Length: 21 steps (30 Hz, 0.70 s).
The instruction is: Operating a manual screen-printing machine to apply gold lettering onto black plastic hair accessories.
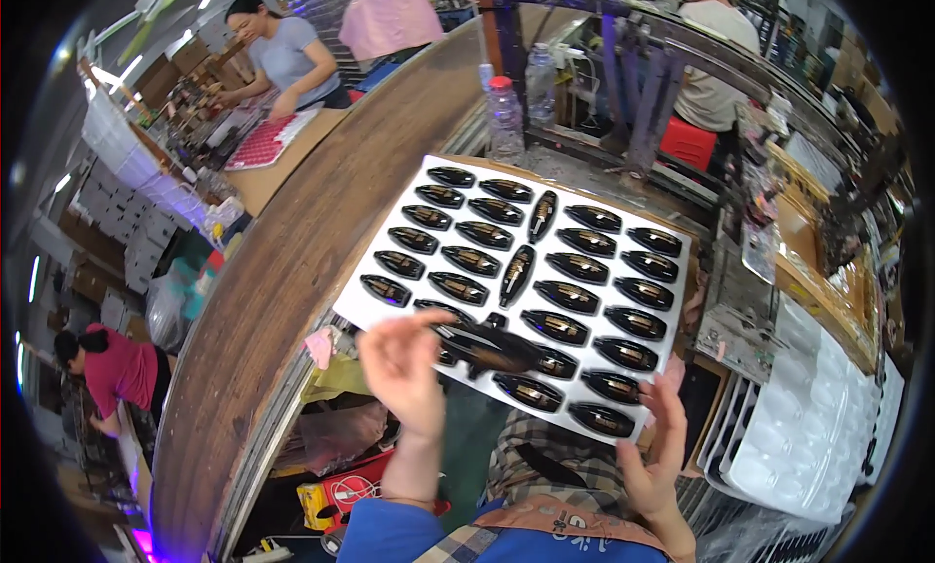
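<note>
A white board lies tilted before me, carrying several rows of glossy black oval pieces with pointed ends and gold marks, such as one black piece. Two pieces stand lengthwise in the middle column. My left hand, slightly smeared by motion, hovers over the near left edge, index finger stretched out and fingers apart. Just right of it, a larger-looking, blurred black piece overlaps the near rows; whether the hand touches it is unclear. My right hand grips the board's near right corner, thumb and fingers at its edge.
A curved brown worktable runs along the left. Behind the board stand a red-capped bottle and a metal frame. White moulded trays are stacked at right. Co-workers sit or stand far left, upper left and upper right.
</note>
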Each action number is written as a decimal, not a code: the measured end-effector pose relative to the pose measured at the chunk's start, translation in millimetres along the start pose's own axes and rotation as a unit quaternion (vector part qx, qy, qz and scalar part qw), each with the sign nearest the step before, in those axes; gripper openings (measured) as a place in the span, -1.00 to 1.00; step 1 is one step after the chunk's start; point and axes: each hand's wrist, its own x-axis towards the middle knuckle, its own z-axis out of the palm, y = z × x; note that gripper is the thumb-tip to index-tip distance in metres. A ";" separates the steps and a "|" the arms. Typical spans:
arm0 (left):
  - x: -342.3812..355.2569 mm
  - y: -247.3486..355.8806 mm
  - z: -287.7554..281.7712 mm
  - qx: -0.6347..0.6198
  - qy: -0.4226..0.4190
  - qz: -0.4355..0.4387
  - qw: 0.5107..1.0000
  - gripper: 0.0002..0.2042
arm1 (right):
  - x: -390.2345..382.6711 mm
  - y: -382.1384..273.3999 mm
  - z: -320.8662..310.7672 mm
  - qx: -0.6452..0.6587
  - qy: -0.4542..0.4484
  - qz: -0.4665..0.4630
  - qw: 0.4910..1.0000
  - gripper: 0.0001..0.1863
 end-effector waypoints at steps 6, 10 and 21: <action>75.0 -55.5 -144.3 0.126 0.095 0.004 0.987 -0.77 | -35.5 37.2 -8.5 -0.014 0.106 0.093 0.990 -0.43; 65.6 -108.1 -193.8 0.164 0.083 -0.117 0.976 -0.82 | -50.7 52.2 -7.4 -0.061 0.115 0.151 0.980 -0.43; 58.3 -154.1 -231.6 0.381 -0.005 -0.079 0.921 -0.81 | -55.5 76.5 9.0 0.140 0.127 0.203 0.961 -0.41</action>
